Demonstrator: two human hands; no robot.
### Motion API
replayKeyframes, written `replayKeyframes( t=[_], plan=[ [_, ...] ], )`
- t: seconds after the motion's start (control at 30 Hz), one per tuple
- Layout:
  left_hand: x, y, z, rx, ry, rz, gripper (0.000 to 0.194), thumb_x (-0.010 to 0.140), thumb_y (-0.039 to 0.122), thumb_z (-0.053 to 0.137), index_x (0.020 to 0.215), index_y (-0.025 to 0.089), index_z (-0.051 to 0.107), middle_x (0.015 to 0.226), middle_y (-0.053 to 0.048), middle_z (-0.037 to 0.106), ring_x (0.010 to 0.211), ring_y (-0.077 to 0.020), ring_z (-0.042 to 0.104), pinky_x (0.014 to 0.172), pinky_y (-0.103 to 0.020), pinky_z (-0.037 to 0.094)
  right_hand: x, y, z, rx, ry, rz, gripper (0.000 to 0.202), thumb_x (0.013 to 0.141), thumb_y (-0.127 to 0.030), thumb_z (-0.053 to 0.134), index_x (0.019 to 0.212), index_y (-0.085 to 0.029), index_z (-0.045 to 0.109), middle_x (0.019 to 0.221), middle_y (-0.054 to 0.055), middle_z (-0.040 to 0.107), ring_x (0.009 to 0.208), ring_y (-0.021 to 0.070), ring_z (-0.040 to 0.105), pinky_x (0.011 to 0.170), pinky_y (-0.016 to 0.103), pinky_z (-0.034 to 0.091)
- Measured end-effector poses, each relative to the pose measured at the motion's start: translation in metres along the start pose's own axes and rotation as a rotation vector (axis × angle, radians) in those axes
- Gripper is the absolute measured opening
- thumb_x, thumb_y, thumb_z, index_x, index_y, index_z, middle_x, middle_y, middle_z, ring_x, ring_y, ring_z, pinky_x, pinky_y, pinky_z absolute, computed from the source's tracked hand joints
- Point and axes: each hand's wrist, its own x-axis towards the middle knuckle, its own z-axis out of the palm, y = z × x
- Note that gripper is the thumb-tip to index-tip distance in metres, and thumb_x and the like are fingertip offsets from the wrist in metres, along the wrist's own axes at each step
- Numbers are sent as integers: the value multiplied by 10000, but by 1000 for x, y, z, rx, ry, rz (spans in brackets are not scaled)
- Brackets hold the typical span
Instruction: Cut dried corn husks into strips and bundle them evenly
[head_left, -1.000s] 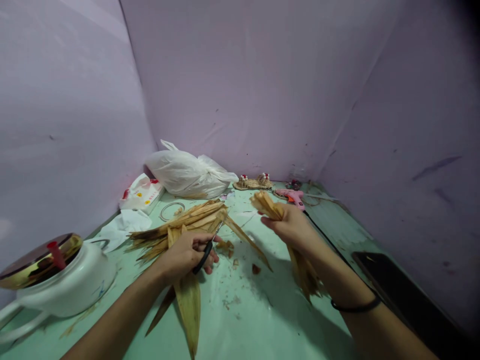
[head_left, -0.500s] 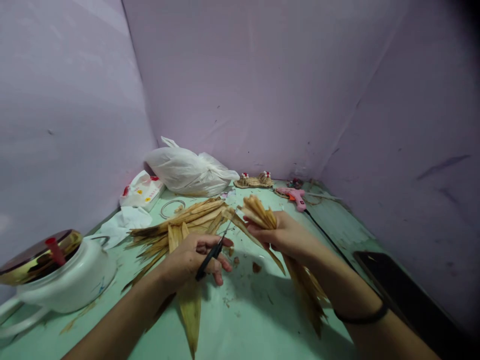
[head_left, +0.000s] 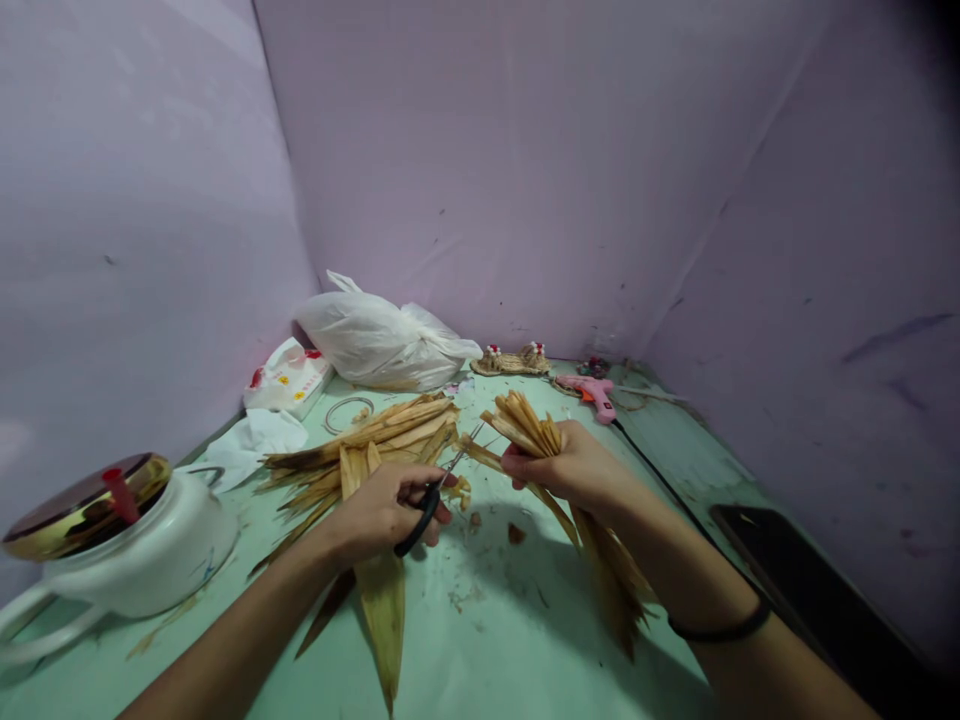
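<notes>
Black-handled scissors are in my left hand, its fingers curled round the handles, the blades pointing up and right beside a leaf end. My right hand is closed round a fanned bundle of dry tan leaves, whose long tails hang below the wrist. One strip sticks out to the left from the right fingers, near the blade tips. A pile of dry leaves lies behind my left hand, and a wide yellowish leaf extends below it.
Around the green table are a white pot with a gold-rimmed lid, a tissue box, a white plastic bag, a wire ring, a woven piece, a pink glue gun and a black phone. Small scraps lie about.
The fingers of my left hand have curled in round the scissors. A pale scrap now shows beside them. The strip in my right hand has shifted slightly, and the view has moved a little.
</notes>
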Motion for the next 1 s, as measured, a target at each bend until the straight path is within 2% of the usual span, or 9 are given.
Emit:
replayKeyframes(
  t=[0.3,0.47,0.6,0.67,0.77,0.87,0.9,0.93,1.0],
  plan=[
    [0,0,-2,-28,-9,-41,539,484,162,630,1020,115,611,769,-62,680,627,-168,627,531,-247,462,1,7,-4,-78,-46,-48,127,578,-260,611,527,-147,585,503,3,532,505,112,438,498,243,329],
    [-1,-2,-2,9,19,-73,526,504,157,588,1029,123,602,823,-91,691,582,-183,646,374,-183,344,1,9,-5,-112,-39,-37,168,600,-303,599,535,-149,583,470,-20,466,457,89,364,460,238,276],
    [-3,2,-5,-17,73,-29,467,530,147,574,997,143,579,805,-77,698,529,-157,628,366,-177,307,3,11,-6,-89,-31,-15,195,617,-328,613,563,-144,585,515,-1,517,483,99,406,483,245,296],
    [-5,6,-11,-27,162,28,449,542,167,596,989,149,560,771,-60,695,498,-137,600,401,-193,337,2,10,-8,-69,-18,-8,198,621,-338,626,588,-149,576,549,2,533,513,107,437,507,248,319],
    [-10,12,-30,92,433,95,411,562,253,639,957,160,577,638,-19,654,487,-139,559,442,-217,355,0,9,-12,-74,-22,-36,246,584,-355,692,600,-165,537,564,-24,492,534,100,425,510,239,315],
    [-13,12,-54,437,785,87,285,544,305,660,804,190,636,636,-35,640,593,-198,580,485,-242,353,-1,11,-16,-55,8,-59,347,551,-361,736,559,-182,439,541,-53,404,516,81,374,488,228,297],
    [-13,10,-61,573,867,57,245,534,317,664,749,201,646,661,-51,648,635,-224,587,496,-250,346,-2,11,-16,-32,20,-57,367,552,-361,740,555,-186,417,536,-58,387,509,78,366,484,227,304],
    [-12,7,-68,698,916,11,213,530,330,663,704,209,650,679,-66,654,663,-245,589,502,-257,336,-2,11,-16,0,24,-45,373,554,-362,740,557,-189,410,531,-60,385,501,77,369,482,228,320],
    [-10,0,-76,867,902,-103,181,537,362,645,649,220,647,668,-82,652,664,-263,588,501,-264,317,-4,9,-15,95,-19,10,356,552,-360,741,573,-192,427,515,-62,400,480,78,389,491,240,378]
  ],
)
